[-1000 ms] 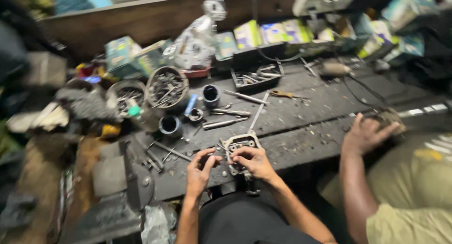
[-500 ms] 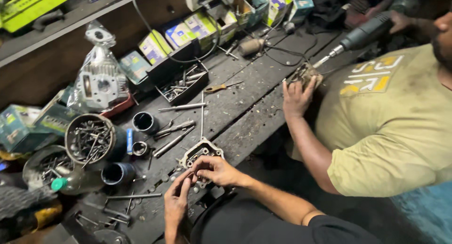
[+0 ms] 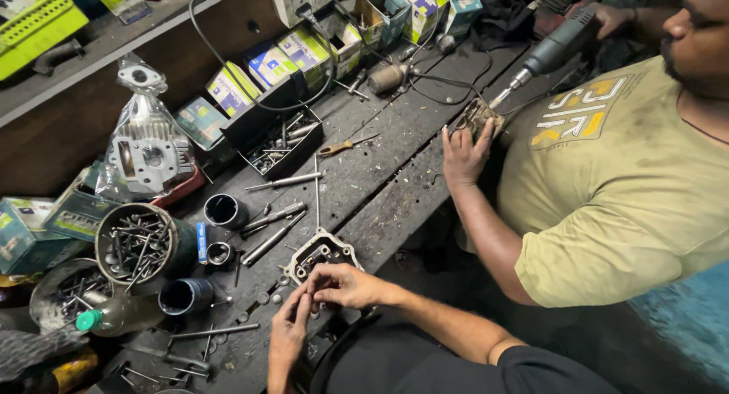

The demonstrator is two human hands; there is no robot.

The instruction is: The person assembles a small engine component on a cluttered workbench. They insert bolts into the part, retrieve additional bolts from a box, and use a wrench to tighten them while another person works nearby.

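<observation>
Currently, at lower centre of the frame, both of the person's hands meet on a grey metal engine part [image 3: 323, 253] with several round openings, lying flat on the near edge of the dark, grimy workbench [image 3: 395, 166]. Right hand [image 3: 345, 286]: fingers curled, tips pinched against the near rim of the part, grasping something too small to make out. Left hand [image 3: 288, 333]: comes up from the bottom edge, fingertips bunched and touching the right hand's fingertips at the same spot; cannot tell whether it holds anything of its own.

Surroundings, left of the part:
- two long steel studs [image 3: 272, 228] lying slantwise, just beside it
- a short dark metal sleeve [image 3: 225, 210] and a smaller ring [image 3: 219, 253], near the studs
- a dark blue sleeve [image 3: 186, 295] on its side, lower left
- a round tin of nails and bolts [image 3: 135, 243], left of frame, with a green-capped bottle [image 3: 114, 316] below it
- a finned cylinder in a clear plastic bag [image 3: 148, 147], upper left, against the back board

Upper centre: an open black tray of small tools [image 3: 279, 147], a wooden-handled screwdriver [image 3: 343, 145] to its right, and a row of coloured cardboard boxes [image 3: 296, 52] behind.

Right of frame: a co-worker in an olive shirt [image 3: 607, 174]. The co-worker's hand [image 3: 465, 152] presses a small part against the bench edge; a power drill [image 3: 553, 48], upper right, points its bit down at that part. Well apart from the engine part.
</observation>
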